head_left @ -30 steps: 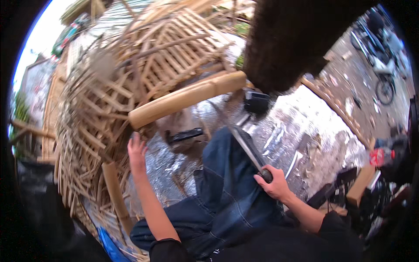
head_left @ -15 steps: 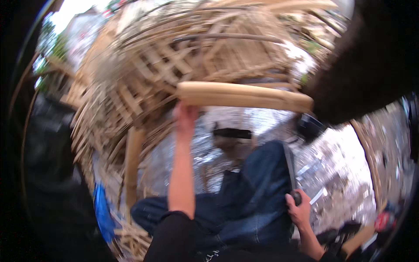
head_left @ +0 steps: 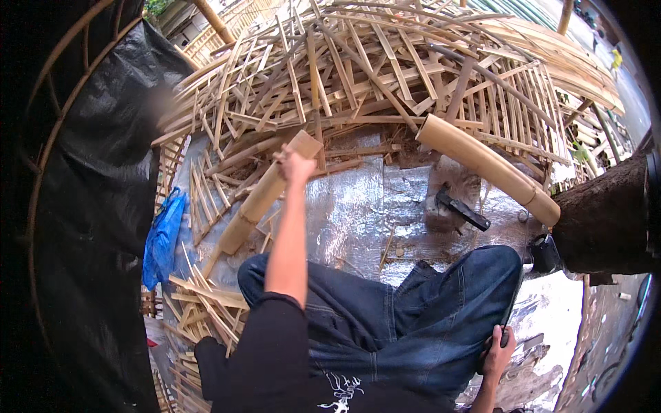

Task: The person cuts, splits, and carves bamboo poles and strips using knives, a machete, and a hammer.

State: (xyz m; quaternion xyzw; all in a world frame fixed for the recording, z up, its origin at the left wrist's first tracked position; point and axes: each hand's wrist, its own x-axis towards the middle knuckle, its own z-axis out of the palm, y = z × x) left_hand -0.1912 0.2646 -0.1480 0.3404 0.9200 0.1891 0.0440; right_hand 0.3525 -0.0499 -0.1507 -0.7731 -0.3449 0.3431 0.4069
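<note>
At bamboo [head_left: 260,198] edge, left hand [head_left: 296,167]

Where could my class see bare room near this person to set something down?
Silver sheeting lies mostly bare between the left bamboo piece, the black tool and the jeans. A smaller bright patch lies right of the right knee. Crowded: the heap of bamboo strips ahead, and loose strips beside the blue plastic.
</note>
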